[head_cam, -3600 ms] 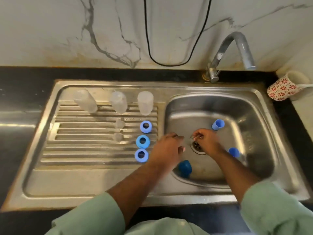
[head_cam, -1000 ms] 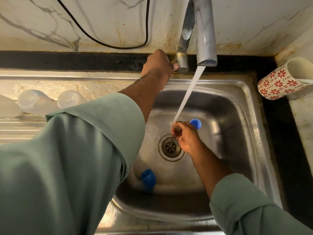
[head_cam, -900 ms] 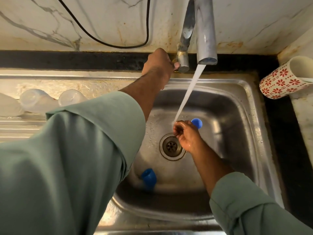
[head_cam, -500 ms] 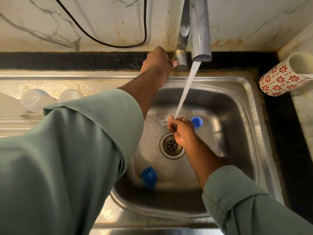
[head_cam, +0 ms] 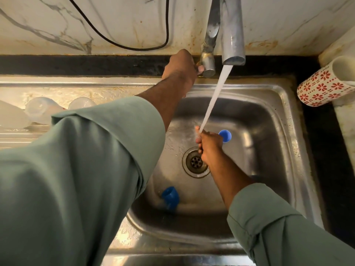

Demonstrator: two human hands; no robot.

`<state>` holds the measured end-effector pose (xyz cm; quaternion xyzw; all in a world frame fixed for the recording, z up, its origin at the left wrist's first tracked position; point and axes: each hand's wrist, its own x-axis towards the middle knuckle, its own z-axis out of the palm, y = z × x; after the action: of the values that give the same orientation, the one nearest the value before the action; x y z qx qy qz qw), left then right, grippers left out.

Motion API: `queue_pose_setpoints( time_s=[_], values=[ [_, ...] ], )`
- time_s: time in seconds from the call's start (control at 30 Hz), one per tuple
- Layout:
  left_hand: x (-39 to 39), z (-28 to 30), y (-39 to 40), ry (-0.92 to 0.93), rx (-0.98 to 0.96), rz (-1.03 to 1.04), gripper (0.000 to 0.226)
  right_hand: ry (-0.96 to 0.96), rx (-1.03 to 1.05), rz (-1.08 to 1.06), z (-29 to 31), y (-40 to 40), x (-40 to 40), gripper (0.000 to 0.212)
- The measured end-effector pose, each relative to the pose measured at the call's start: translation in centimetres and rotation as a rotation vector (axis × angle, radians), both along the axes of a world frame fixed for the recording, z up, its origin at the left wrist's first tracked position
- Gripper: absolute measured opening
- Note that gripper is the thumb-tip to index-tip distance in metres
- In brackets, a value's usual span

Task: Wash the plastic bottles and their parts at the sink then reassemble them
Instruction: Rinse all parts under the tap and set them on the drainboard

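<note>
- Stainless steel sink [head_cam: 269, 116] fills most of what I see, its basin on my right and the ribbed draining board on my left, all set into the black counter [head_cam: 76, 65].
- Marble-patterned wall [head_cam: 96, 20] runs along the back, with a black cable [head_cam: 134, 47] looping down across it.
- Green sleeves cover both my arms; the left one hides much of the draining board.
- Tall metal tap [head_cam: 232, 31] stands at the back edge, and a stream of water [head_cam: 217, 95] slants down from its spout into the basin.
- Frosted plastic bottles [head_cam: 38, 109] lie on the draining board, partly hidden behind my left sleeve.
- Red-flowered mug [head_cam: 324, 87] lies tipped on its side on the counter at the far right.
- My left hand [head_cam: 180, 66] reaches to the base of the tap, fingers curled round its handle [head_cam: 207, 68].
- My right hand [head_cam: 208, 145] is over the drain [head_cam: 195, 162], under the falling water, fingers curled round something too small for me to make out.
- One blue cap [head_cam: 170, 196] lies on its side at the near wall of the basin.
- Another blue cap [head_cam: 225, 135] sits just beyond my right hand, open side up.
</note>
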<state>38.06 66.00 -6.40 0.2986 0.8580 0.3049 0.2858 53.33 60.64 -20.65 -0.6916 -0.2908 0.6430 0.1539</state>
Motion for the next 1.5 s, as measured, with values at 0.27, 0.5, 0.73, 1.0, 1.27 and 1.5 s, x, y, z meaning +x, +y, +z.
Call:
queue_pose_setpoints(
  time_s=[0.27, 0.5, 0.73, 1.0, 1.27, 1.5],
  values=[
    [0.1, 0.1, 0.0, -0.017, -0.001, -0.008, 0.023, 0.174, -0.05, 0.003, -0.5, 0.2, -0.1, 0.01],
    [-0.1, 0.1, 0.0, -0.009, -0.011, -0.034, 0.023, -0.041, -0.037, 0.175, -1.3, 0.6, -0.4, 0.026],
    [-0.4, -0.5, 0.3, 0.0, -0.005, -0.025, 0.023, 0.081, 0.096, 0.292, -2.4, 0.3, -0.1, 0.03],
    [-0.5, -0.6, 0.5, 0.009, -0.013, -0.04, 0.026, 0.101, 0.065, 0.219, -2.0, 0.4, 0.2, 0.012],
    [-0.6, -1.0, 0.7, 0.015, -0.012, -0.04, 0.025, 0.192, -0.022, -0.006, -3.0, -0.1, 0.4, 0.018],
    [-0.8, -1.6, 0.9, 0.044, -0.017, -0.026, 0.022, 0.299, -0.121, -0.032, -3.0, -0.5, 0.1, 0.025]
  ],
)
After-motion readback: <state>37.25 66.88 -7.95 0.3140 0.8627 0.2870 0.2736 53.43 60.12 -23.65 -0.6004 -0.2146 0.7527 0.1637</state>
